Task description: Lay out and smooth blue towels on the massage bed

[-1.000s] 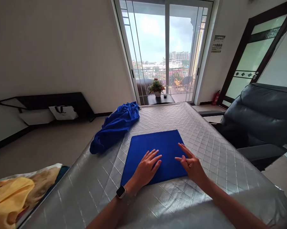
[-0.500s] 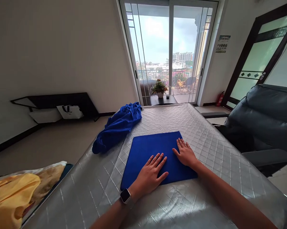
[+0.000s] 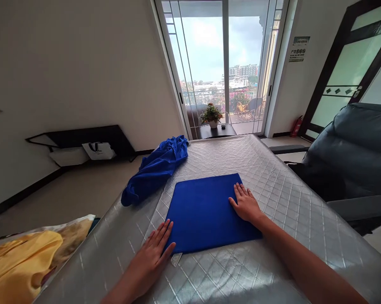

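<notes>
A flat, neatly folded blue cloth lies on the silver quilted surface, with a small white tag sticking out at its near left corner. Along its left edge rests my left hand, fingers extended, the fingertips at the cloth's near left part. My right hand lies flat on the right side of the cloth with its fingers stretched out. Neither hand grips anything. Farther off to the left, a crumpled blue cloth lies at the edge of the same surface.
The silver quilted cover spreads under both cloths. Yellow fabric is piled at lower left. A black leather chair stands at right. Beyond the far end are a potted plant on a small table and a sliding glass door.
My left hand has slid from the middle of the folded cloth to its left edge, uncovering the tag. My right hand came down flat on the right side and has stayed there.
</notes>
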The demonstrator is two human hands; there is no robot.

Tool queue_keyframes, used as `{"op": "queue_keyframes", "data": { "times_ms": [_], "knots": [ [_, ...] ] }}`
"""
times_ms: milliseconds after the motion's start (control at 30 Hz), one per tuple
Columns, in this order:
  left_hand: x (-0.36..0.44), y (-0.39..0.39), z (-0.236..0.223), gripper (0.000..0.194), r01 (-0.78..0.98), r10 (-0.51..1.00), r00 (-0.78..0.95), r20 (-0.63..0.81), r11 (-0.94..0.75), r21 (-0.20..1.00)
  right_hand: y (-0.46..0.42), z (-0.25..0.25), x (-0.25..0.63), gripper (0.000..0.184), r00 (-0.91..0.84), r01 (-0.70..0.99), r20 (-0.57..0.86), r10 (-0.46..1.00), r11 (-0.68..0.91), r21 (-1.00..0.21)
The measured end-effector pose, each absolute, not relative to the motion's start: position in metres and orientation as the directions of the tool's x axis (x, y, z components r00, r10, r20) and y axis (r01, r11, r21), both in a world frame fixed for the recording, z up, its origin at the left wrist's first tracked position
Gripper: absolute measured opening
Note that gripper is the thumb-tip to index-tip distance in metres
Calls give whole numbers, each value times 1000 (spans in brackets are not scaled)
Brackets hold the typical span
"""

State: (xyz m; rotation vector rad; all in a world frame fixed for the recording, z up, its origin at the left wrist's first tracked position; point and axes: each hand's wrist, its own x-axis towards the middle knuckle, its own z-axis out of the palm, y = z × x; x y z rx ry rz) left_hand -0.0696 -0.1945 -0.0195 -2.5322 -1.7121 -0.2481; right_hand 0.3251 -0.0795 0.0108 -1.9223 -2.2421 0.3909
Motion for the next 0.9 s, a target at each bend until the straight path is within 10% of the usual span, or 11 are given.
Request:
{"op": "queue_keyframes", "data": {
  "times_ms": [467, 900],
  "knots": [
    [119, -99, 56, 38, 562, 623, 653, 431, -779, 276, -80, 11, 326, 74, -163, 936, -20, 986, 148, -320],
    [168, -53, 29, 32, 747, 800, 460, 386, -584, 318, -78, 10, 326, 73, -175, 927, -5, 985, 163, -339]
  ]
}}
